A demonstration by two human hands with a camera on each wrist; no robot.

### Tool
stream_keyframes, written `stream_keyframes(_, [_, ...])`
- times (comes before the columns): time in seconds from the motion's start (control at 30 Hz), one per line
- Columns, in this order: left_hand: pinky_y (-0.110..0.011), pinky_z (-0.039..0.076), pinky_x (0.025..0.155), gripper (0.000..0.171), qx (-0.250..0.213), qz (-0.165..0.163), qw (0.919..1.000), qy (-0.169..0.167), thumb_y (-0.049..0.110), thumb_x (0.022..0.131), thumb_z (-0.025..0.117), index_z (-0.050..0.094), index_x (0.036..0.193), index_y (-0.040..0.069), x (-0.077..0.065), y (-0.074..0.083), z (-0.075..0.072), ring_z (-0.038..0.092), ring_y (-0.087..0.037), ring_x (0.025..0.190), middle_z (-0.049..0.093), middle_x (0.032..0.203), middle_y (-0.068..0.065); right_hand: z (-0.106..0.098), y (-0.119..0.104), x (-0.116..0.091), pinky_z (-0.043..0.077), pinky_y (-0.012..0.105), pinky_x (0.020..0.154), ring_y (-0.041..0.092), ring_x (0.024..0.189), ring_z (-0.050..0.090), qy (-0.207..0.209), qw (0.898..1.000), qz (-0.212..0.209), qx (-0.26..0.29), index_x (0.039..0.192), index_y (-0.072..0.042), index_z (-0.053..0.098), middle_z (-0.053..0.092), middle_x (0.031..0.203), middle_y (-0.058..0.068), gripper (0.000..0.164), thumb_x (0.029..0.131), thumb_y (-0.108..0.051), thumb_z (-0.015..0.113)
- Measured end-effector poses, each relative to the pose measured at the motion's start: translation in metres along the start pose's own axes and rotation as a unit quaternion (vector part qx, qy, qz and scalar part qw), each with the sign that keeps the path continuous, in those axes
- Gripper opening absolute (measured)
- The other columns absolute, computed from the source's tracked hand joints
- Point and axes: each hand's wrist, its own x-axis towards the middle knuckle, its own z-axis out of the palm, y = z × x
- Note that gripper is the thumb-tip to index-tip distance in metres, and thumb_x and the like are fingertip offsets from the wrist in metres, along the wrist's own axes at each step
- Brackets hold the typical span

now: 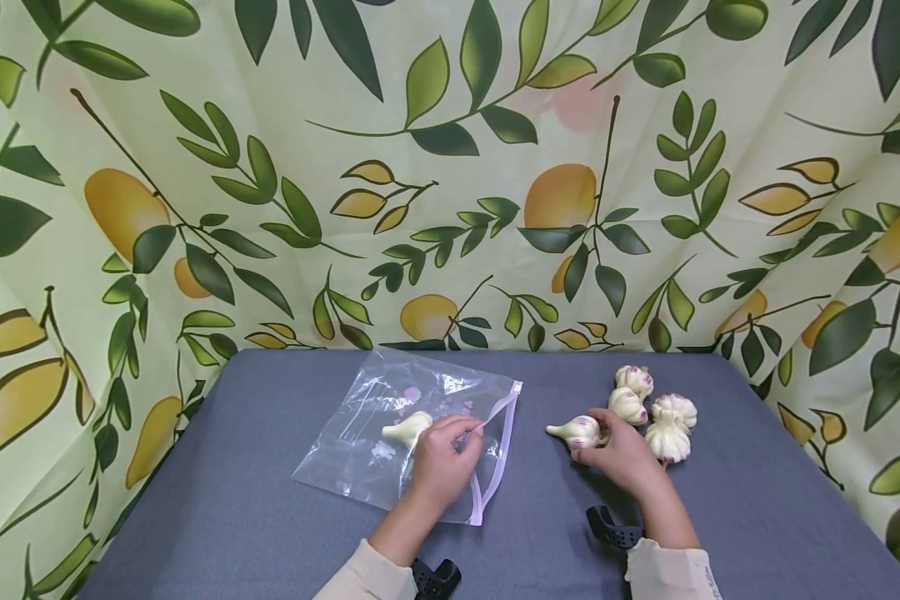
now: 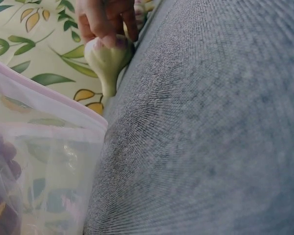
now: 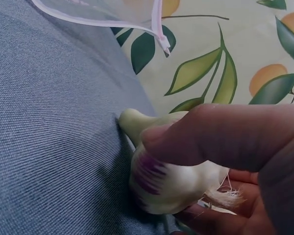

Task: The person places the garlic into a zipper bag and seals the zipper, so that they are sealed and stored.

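Note:
A clear zip bag [image 1: 337, 450] with a pale pink rim lies flat on the table, its mouth facing right. One garlic bulb [image 1: 405, 428] rests inside it. My left hand [image 1: 442, 467] pinches the upper layer of the bag's rim between thumb and fingers, lifting it so the mouth gapes, as the left wrist view shows of the bag [image 2: 54, 156]. To the right of the bag, my right hand [image 1: 624, 454] grips another garlic bulb [image 3: 157, 181] by its root end, thumb on one side and fingers on the other. That bulb's stem points left toward the bag.
Several more garlic bulbs [image 1: 669, 437] with purple streaks cluster just beyond and right of my right hand. Grey cloth covers the table [image 1: 232, 500]. A hanging fabric [image 1: 480, 242] printed with leaves and fruit stands along the back and sides.

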Motion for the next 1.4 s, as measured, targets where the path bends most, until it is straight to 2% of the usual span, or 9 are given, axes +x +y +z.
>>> stream_keyframes(0.23, [-0.027, 0.057, 0.079, 0.009, 0.000, -0.001, 1.0000, 0.000, 0.004, 0.078, 0.073, 0.078, 0.084, 0.006, 0.000, -0.001, 0.000, 0.072, -0.015, 0.084, 0.076, 0.088, -0.002, 0.000, 0.001, 0.002, 0.050, 0.047, 0.086, 0.032, 0.104, 0.061, 0.001, 1.000, -0.007, -0.022, 0.137, 0.003, 0.051, 0.062, 0.124, 0.024, 0.077, 0.075, -0.032, 0.081])
stream_keyframes(0.47, [-0.027, 0.057, 0.079, 0.009, 0.000, -0.004, 1.0000, 0.000, 0.004, 0.079, 0.072, 0.078, 0.085, 0.006, -0.001, -0.003, 0.001, 0.072, -0.014, 0.084, 0.076, 0.088, -0.001, 0.004, 0.002, 0.005, 0.050, 0.032, 0.071, 0.020, 0.086, 0.062, 0.004, 1.000, -0.007, -0.005, 0.137, 0.001, 0.053, 0.070, 0.103, 0.015, 0.074, 0.077, -0.032, 0.080])
stream_keyframes(0.6, [-0.027, 0.057, 0.080, 0.009, -0.005, -0.004, 1.0000, 0.001, 0.004, 0.078, 0.073, 0.078, 0.085, 0.005, -0.001, -0.003, 0.001, 0.072, -0.014, 0.084, 0.076, 0.088, -0.001, 0.003, -0.002, 0.005, 0.048, 0.030, 0.068, 0.017, 0.081, 0.059, 0.006, 1.000, -0.008, 0.024, 0.138, 0.000, 0.052, 0.069, 0.095, 0.011, 0.073, 0.077, -0.030, 0.080])
stream_keyframes(1.13, [-0.026, 0.056, 0.079, 0.009, 0.005, 0.011, 0.9999, 0.005, 0.004, 0.078, 0.072, 0.078, 0.085, 0.006, -0.001, -0.003, 0.001, 0.072, -0.014, 0.083, 0.076, 0.087, -0.001, 0.002, -0.009, 0.002, 0.051, 0.027, 0.074, 0.019, 0.091, 0.061, 0.015, 0.997, -0.038, 0.067, 0.139, 0.000, 0.050, 0.065, 0.115, 0.016, 0.071, 0.079, -0.024, 0.079])
stream_keyframes(1.4, [-0.027, 0.057, 0.079, 0.009, 0.010, 0.004, 0.9999, 0.004, 0.005, 0.078, 0.073, 0.078, 0.085, 0.007, -0.002, -0.003, 0.001, 0.072, -0.014, 0.084, 0.076, 0.088, -0.002, 0.005, -0.015, 0.002, 0.051, 0.023, 0.071, 0.015, 0.087, 0.060, 0.006, 0.993, -0.060, 0.101, 0.139, -0.001, 0.052, 0.066, 0.116, 0.015, 0.071, 0.078, -0.024, 0.081])
